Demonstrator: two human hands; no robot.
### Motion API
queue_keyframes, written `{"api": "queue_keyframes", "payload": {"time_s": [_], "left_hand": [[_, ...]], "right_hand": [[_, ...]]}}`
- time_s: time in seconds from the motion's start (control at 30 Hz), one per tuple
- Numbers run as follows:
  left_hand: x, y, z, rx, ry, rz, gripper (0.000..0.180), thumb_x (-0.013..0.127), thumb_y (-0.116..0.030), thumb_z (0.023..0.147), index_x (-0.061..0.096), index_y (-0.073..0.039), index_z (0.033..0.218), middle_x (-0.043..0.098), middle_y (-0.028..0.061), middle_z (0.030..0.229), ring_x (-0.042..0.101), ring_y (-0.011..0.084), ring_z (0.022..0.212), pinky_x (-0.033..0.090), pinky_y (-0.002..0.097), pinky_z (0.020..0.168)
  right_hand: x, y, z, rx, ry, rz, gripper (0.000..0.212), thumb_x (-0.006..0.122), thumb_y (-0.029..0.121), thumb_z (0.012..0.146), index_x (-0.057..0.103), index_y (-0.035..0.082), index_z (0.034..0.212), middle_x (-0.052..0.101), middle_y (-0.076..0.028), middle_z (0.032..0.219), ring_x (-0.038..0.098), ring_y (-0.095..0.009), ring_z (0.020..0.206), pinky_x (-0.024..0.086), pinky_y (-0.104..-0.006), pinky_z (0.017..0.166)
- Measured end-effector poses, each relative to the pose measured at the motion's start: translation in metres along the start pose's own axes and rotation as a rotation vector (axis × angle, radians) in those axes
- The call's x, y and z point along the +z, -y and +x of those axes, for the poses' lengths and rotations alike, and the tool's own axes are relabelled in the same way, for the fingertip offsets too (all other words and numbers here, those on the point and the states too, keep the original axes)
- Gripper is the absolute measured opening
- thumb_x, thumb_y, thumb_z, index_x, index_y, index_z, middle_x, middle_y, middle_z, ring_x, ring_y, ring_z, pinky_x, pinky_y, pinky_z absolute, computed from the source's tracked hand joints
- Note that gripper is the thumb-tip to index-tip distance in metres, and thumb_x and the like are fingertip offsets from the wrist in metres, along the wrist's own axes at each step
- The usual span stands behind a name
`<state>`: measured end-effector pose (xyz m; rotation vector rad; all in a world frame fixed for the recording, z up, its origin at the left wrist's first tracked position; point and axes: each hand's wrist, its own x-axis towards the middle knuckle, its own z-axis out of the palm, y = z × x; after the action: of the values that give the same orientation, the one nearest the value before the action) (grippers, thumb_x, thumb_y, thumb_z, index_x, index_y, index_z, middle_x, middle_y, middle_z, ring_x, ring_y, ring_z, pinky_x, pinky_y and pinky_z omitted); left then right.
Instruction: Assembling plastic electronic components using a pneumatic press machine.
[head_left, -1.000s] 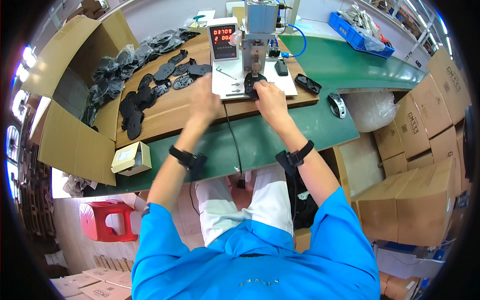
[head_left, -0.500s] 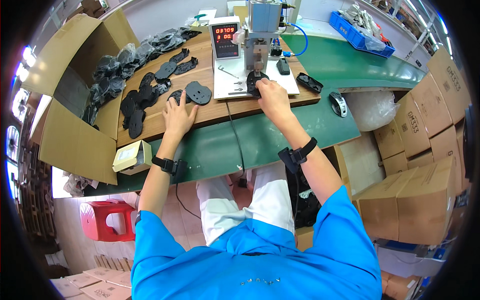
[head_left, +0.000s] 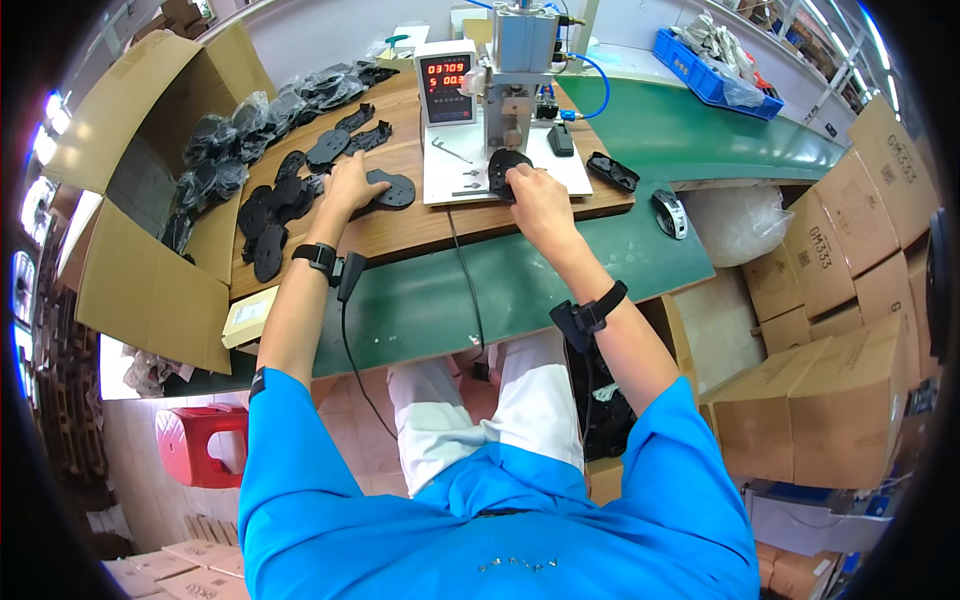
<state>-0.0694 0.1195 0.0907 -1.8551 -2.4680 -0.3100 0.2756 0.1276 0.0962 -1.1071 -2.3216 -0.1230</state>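
Note:
My right hand point(head_left: 541, 205) pinches the near edge of a black plastic part point(head_left: 505, 166), which rests on the white base plate point(head_left: 437, 185) under the head of a small press point(head_left: 515, 100). Over the wooden board, my left hand point(head_left: 349, 186) reaches forward with its thumb spread out and nothing visible in it. Beside that thumb lies a rounded dark grey plate point(head_left: 397, 190). Just past its fingertips is a black curved part point(head_left: 370, 138). The tips of the left fingers are partly hidden.
Black parts point(head_left: 262, 215) lie in a cluster at left, with several plastic-wrapped ones behind. An open carton point(head_left: 150, 290) and a small box point(head_left: 248, 318) flank them. Right of the press sit a black shell point(head_left: 613, 171) and a silver-black part point(head_left: 670, 214). A cable point(head_left: 464, 270) crosses the bench edge.
My left hand has moved forward, from beside the grey plate toward the black parts behind it. My right hand still holds the part at the press. The digits on the display have changed.

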Motion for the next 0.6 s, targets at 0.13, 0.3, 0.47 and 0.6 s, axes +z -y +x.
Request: {"api": "queue_keyframes", "payload": {"time_s": [0.13, 0.3, 0.47, 0.6], "left_hand": [[-0.003, 0.008, 0.011, -0.002, 0.070, -0.232, 0.092, 0.095, -0.039, 0.071, 0.055, 0.005, 0.142, 0.063, 0.0295, 0.136, 0.063, 0.0365, 0.126, 0.051, 0.0420, 0.104], [-0.014, -0.024, -0.010, 0.265, -0.156, -0.411, 0.049, 0.088, -0.015, 0.079, 0.064, 0.002, 0.119, 0.065, 0.0187, 0.112, 0.067, 0.0313, 0.099, 0.054, 0.0380, 0.085], [-0.010, -0.043, -0.069, 0.516, -0.311, -0.259, 0.025, 0.075, -0.010, 0.090, 0.064, -0.004, 0.111, 0.065, 0.0155, 0.104, 0.066, 0.0337, 0.092, 0.054, 0.0411, 0.079], [-0.009, -0.055, -0.100, 0.501, -0.349, -0.015, 0.023, 0.071, -0.010, 0.093, 0.066, -0.007, 0.115, 0.069, 0.0150, 0.098, 0.068, 0.0354, 0.098, 0.055, 0.0438, 0.079]], "right_hand": [[0.002, 0.009, 0.003, -0.015, -0.011, 0.018, 0.012, 0.062, -0.003, 0.083, 0.065, 0.004, 0.092, 0.067, -0.014, 0.099, 0.069, -0.035, 0.096, 0.058, -0.0470, 0.081], [0.002, 0.001, -0.001, 0.001, -0.021, -0.010, 0.013, 0.064, -0.003, 0.082, 0.066, 0.003, 0.093, 0.067, -0.013, 0.099, 0.069, -0.034, 0.096, 0.059, -0.0452, 0.081], [0.000, 0.005, 0.001, -0.001, -0.012, -0.010, 0.014, 0.065, -0.003, 0.082, 0.066, 0.003, 0.094, 0.068, -0.013, 0.100, 0.069, -0.033, 0.097, 0.059, -0.0442, 0.081], [-0.001, 0.008, 0.002, 0.009, 0.015, -0.035, 0.013, 0.065, -0.003, 0.082, 0.066, 0.003, 0.094, 0.068, -0.012, 0.101, 0.069, -0.032, 0.098, 0.060, -0.0436, 0.081]]}}
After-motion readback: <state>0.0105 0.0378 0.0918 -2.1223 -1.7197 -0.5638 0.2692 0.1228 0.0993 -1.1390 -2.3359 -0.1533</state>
